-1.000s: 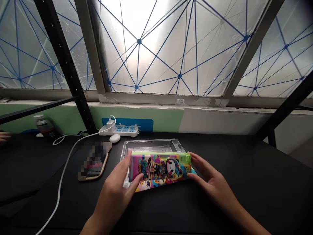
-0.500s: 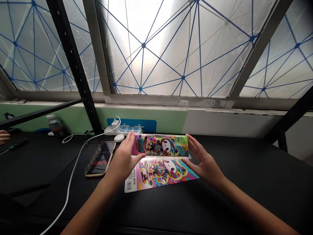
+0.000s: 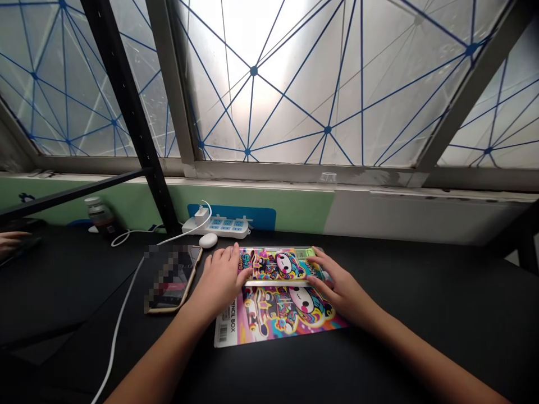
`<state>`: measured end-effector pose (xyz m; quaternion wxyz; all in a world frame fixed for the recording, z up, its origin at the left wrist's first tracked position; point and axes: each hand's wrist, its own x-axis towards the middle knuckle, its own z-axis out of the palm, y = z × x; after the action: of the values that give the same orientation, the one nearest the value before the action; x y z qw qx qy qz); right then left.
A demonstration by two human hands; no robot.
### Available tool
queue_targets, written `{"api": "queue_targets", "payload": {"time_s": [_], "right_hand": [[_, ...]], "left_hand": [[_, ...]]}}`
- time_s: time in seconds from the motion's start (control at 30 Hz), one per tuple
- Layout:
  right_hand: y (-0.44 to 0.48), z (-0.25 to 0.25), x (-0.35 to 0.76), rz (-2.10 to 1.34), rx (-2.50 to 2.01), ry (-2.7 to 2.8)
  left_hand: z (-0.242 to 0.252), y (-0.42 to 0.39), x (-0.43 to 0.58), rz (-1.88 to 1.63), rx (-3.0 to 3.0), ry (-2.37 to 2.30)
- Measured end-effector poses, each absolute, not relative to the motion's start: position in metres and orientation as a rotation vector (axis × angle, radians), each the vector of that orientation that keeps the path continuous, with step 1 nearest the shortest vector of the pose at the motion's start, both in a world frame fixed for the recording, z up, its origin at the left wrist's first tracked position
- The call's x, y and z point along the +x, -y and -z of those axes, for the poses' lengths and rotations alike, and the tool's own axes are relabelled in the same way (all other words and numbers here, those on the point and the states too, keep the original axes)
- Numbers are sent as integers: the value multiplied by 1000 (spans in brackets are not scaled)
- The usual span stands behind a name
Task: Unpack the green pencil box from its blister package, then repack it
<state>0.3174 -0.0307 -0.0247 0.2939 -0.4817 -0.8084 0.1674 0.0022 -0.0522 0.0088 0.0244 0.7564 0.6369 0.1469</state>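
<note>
A colourful pencil box (image 3: 269, 264) with a cartoon figure and a green piece near its right end lies over the back part of a printed card (image 3: 290, 317). The card carries the same figure, with "PENCIL BOX" and a barcode along its left side. My left hand (image 3: 221, 275) grips the box's left end, thumb on the front edge. At the other end my right hand (image 3: 337, 280) has its fingers over the corner by the green piece, thumb at the front edge. The parts under my fingers are hidden.
Left of the card lies a phone (image 3: 174, 280), its screen partly pixelated. A white round case (image 3: 208, 240) and a power strip (image 3: 227, 226) sit behind it. A white cable (image 3: 122, 314) crosses the desk. Another person's hand (image 3: 12, 241) shows at far left, near a bottle (image 3: 100, 216).
Both hands have lowered the pencil box, tilting it back from facing me to lying on the card. The view has shifted slightly. The other person's hand has moved further into view.
</note>
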Motion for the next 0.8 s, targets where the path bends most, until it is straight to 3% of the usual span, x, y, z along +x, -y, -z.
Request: {"api": "queue_targets", "payload": {"time_s": [0.23,0.4,0.57,0.7,0.8], "right_hand": [[30,26,312,-66,-1277,2438],[47,18,302,200,-1015,2470],[84,2,278,-192,-709,2725],[93,-8,268,-552,-895,2847],[88,-10,268,-631,-945,2831]], "left_hand": [[-12,57,26,-266,2342,-1975],[-23,38,67,-422,2466,-1651],[-12,19,69,-326,2492,-1595],[2,16,40,-376,2573,-1496],[7,16,22,-415,2590,-1510]]}}
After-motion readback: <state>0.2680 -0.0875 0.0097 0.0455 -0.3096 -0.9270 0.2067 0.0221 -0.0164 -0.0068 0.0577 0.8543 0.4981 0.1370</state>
